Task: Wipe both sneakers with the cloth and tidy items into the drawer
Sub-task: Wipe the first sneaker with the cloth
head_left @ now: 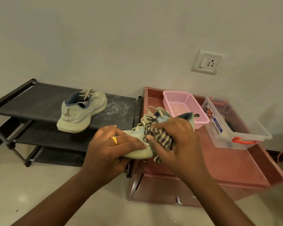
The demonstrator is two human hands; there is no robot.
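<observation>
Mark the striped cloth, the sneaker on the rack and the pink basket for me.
striped cloth (162,139), head view, bunched folds beside the laces.
sneaker on the rack (78,115), head view, side of the upper.
pink basket (175,97), head view, far mesh wall.

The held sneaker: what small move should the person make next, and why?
Probably slide the striped cloth forward toward the toe. The right hand holds the cloth against the held sneaker near its laces, while the left hand grips the toe end, which the cloth does not cover. The second sneaker waits on the shoe rack.
</observation>
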